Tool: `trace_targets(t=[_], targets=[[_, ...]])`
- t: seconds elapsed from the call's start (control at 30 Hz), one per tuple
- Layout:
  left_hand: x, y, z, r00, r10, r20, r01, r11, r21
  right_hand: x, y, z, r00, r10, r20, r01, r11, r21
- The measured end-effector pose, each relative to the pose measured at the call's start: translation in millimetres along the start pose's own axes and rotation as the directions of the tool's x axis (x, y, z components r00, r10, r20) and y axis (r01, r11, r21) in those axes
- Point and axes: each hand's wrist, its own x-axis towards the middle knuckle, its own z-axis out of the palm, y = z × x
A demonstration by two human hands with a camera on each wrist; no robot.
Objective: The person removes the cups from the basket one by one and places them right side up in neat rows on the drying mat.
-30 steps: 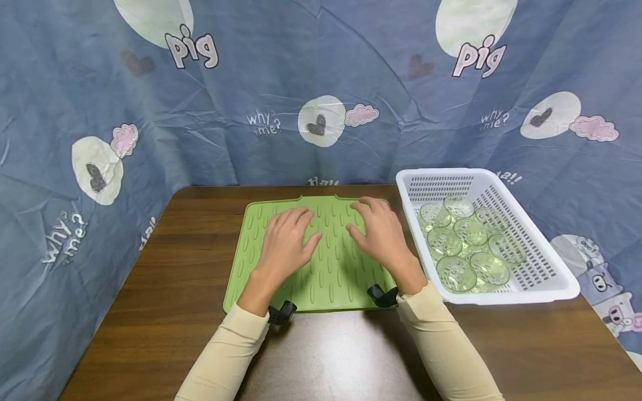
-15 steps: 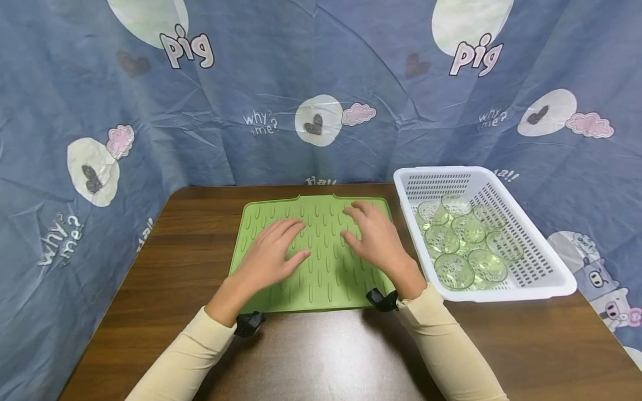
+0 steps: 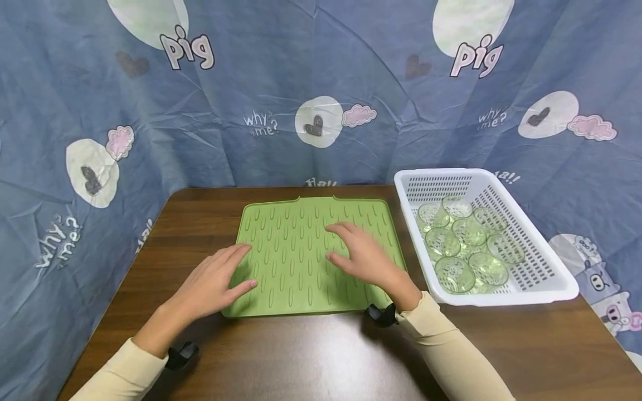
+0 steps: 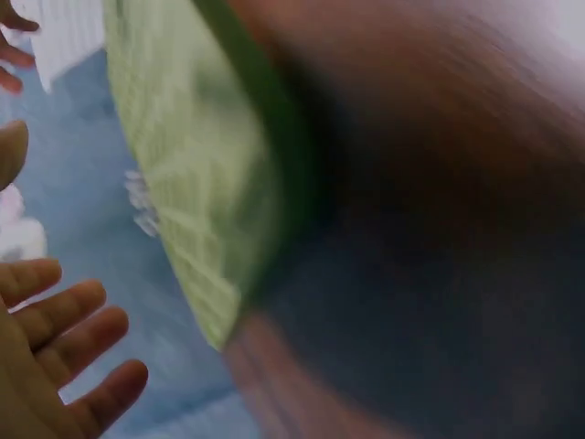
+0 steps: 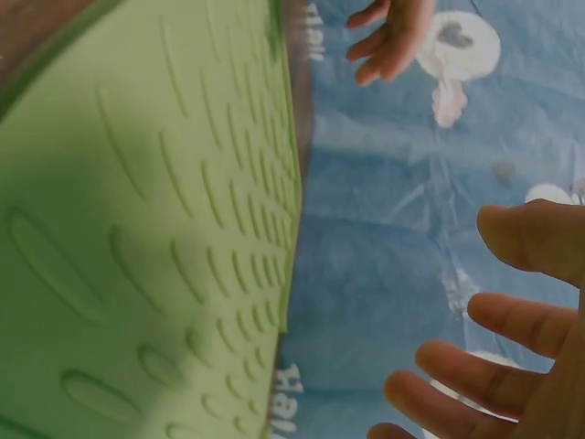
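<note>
A green ridged mat [image 3: 301,278] lies flat on the brown table. Over its left edge hovers my left hand [image 3: 208,284], fingers extended, thumb apart, holding nothing. Above the right half of the mat is my right hand [image 3: 363,256], its fingers loosely bent with nothing in them. In the left wrist view the left fingers [image 4: 73,334] are spread away from the mat [image 4: 196,137]. The right wrist view has the right fingers [image 5: 475,375] apart from the mat [image 5: 164,229] too.
To the right of the mat stands a white perforated basket [image 3: 544,239] with several greenish clear glasses [image 3: 453,274] in it. Behind the table [image 3: 301,356] hangs a blue printed cloth [image 3: 281,61]. Both wrists carry black straps.
My left hand has moved left and toward me, from over the mat to its left edge. The right hand has shifted slightly left and nearer. Mat and basket stay in place.
</note>
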Motion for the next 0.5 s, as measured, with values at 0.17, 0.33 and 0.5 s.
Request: trace_targets(t=[0.17, 0.33, 0.5], targets=[[-17.7, -27.4, 1.5, 0.997, -0.07, 0.025, 0.071, 0.998, -0.001, 2.7, -5, 8, 0.999, -0.024, 0.041, 0.023, 1.0, 0.017], [-34.6, -42.4, 6.0, 0.995, -0.093, 0.02, 0.094, 0.995, -0.015, 4.0, -7, 13, 0.997, -0.034, 0.073, 0.033, 0.999, 0.012], [-51.5, -47.2, 11.4, 0.998, -0.069, 0.01, 0.069, 0.996, -0.05, 3.8, -9, 16, 0.993, -0.052, 0.103, 0.048, 0.998, 0.041]])
